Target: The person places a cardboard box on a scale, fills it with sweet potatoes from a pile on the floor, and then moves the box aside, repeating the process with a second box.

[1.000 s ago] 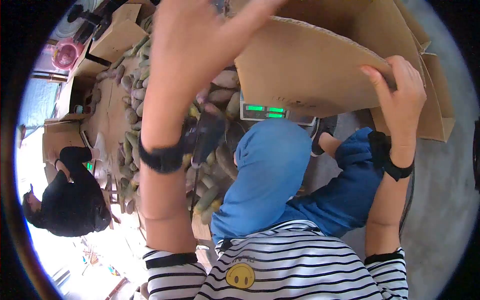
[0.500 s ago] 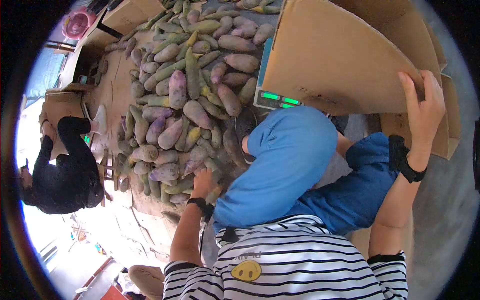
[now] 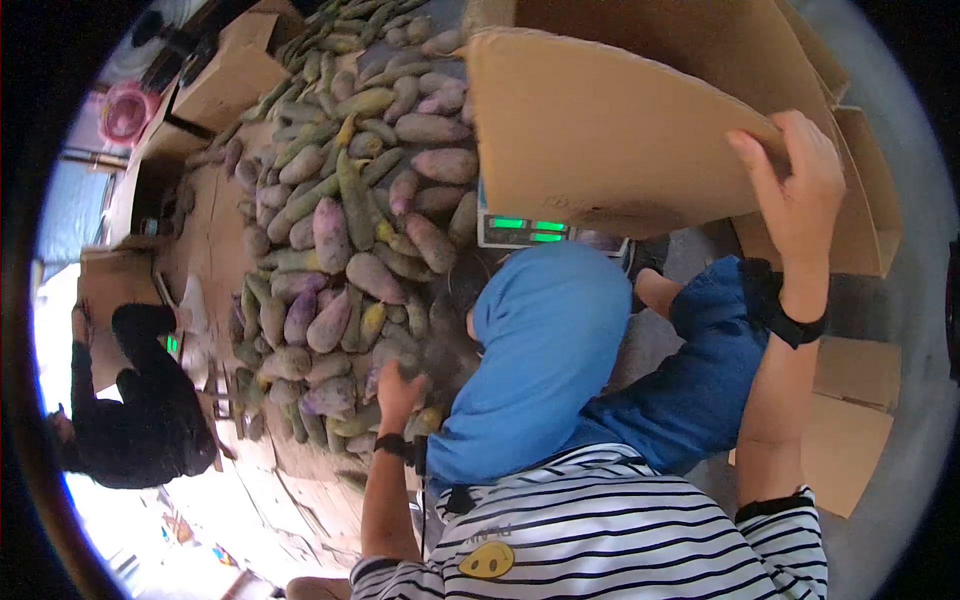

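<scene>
My left hand (image 3: 402,396) is low at the near edge of a heap of long purple-and-green radishes (image 3: 375,278). Its fingers curl round a dull radish (image 3: 396,358), partly hidden by the hand. On the other side, my right hand (image 3: 808,172) pinches the top edge of a raised flap of a large cardboard box (image 3: 610,130), thumb on the outer face. Under the box sits a digital scale (image 3: 530,232) with green lit displays.
My bent knee (image 3: 560,300) stands between the heap and the box. More cardboard (image 3: 850,420) lies at right. A person in black (image 3: 150,410) sits at far left, near another box (image 3: 110,290). A pink fan (image 3: 128,112) stands at the back left.
The view has shifted, so the box and heap appear further left. My left hand's fingers have closed on a radish at the heap's edge. My right hand keeps its hold on the flap.
</scene>
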`<state>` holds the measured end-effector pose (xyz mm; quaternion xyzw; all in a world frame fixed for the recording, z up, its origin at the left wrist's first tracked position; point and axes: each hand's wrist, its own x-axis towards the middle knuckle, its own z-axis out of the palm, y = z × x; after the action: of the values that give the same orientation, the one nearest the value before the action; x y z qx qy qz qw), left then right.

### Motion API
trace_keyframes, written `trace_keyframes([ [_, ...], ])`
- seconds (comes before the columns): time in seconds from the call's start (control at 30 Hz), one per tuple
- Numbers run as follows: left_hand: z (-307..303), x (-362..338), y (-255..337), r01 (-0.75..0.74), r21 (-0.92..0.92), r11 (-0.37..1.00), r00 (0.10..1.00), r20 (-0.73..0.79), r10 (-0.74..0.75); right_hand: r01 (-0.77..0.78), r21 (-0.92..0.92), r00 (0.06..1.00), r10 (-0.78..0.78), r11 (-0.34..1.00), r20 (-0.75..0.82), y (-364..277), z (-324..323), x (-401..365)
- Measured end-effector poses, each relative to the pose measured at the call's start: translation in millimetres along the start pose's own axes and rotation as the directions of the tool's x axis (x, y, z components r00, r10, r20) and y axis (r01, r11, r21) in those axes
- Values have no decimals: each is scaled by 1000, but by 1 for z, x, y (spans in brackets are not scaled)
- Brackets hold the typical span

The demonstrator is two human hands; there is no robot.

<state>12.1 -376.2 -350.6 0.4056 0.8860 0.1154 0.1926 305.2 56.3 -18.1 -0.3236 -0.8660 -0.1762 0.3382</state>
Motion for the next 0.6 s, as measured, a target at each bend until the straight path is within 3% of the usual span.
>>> trace_keyframes([
  [0.07, -30, 23, 8, 70, -481, 874, 991, -68, -117, 48, 34, 999, -47, 998, -22, -1, -1, 1],
  [0.1, -69, 33, 51, 20, -776, 630, 981, -107, -164, 48, 38, 999, -47, 998, -19, -1, 0, 2],
  [0.17, -142, 53, 107, -13, -540, 842, 917, -343, -206, 48, 38, 999, -47, 998, -24, -1, -2, 3],
  [0.2, -173, 60, 133, -165, -628, 761, 859, -471, -203, 56, 55, 998, -55, 997, -28, -2, -2, 3],
  [0.23, -202, 66, 162, -338, -769, 542, 812, -530, -246, 61, 60, 998, -60, 996, -33, -2, -2, 3],
  [0.27, -229, 72, 191, -545, -711, 444, 685, -683, -253, 27, 58, 999, -26, 998, -18, -3, -3, 2],
  [0.33, -280, 85, 244, -824, -559, 89, 537, -822, -187, 2, 65, 1000, -2, 998, -12, -5, -4, 0],
  [0.4, -318, 97, 296, -887, -462, -15, 460, -880, -115, -11, 60, 1000, 11, 998, 0, -4, -5, 0],
  [0.47, -325, 129, 305, -867, -415, -275, 369, -907, 203, -18, 59, 1000, 18, 998, 9, -5, -6, 0],
  [0.53, -328, 131, 331, -840, -459, 291, 535, -790, 298, -25, 64, 999, 24, 998, 24, -3, -5, -1],
  [0.57, -319, 111, 376, -744, -595, 304, 639, -766, 68, -10, 43, 1000, 9, 999, 10, -1, -4, -2],
  [0.6, -314, 103, 366, -759, -572, 311, 638, -748, 182, 5, 24, 1000, -5, 1000, -1, 0, -2, -3],
])
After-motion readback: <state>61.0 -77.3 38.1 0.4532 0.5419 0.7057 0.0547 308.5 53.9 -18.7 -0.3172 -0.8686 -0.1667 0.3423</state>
